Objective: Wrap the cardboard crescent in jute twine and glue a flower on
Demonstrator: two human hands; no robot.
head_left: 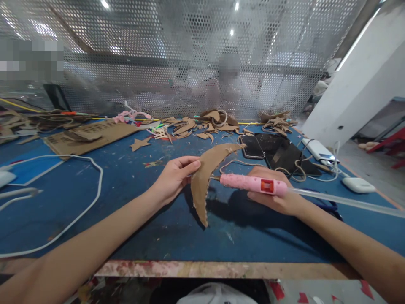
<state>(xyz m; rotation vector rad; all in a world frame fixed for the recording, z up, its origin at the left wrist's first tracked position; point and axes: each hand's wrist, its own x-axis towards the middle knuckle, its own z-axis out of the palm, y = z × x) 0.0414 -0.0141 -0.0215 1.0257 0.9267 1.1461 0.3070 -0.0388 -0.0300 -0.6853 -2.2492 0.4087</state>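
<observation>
My left hand (173,177) pinches the inner edge of a crescent-shaped cardboard piece (207,173), holding it upright above the blue table (133,211). My right hand (274,192) is wrapped round a pink glue gun (253,184) with a clear glue stick (344,202) trailing out of its back to the right. The gun's nozzle touches the crescent's right edge about halfway down.
A phone (252,146) and black mesh pieces (284,154) lie behind my right hand, with a white power bank (319,150) and charger (358,184) further right. Cardboard scraps (202,122) and a flat cardboard sheet (88,137) line the back. A white cable (91,198) loops at left. Perforated metal screen behind.
</observation>
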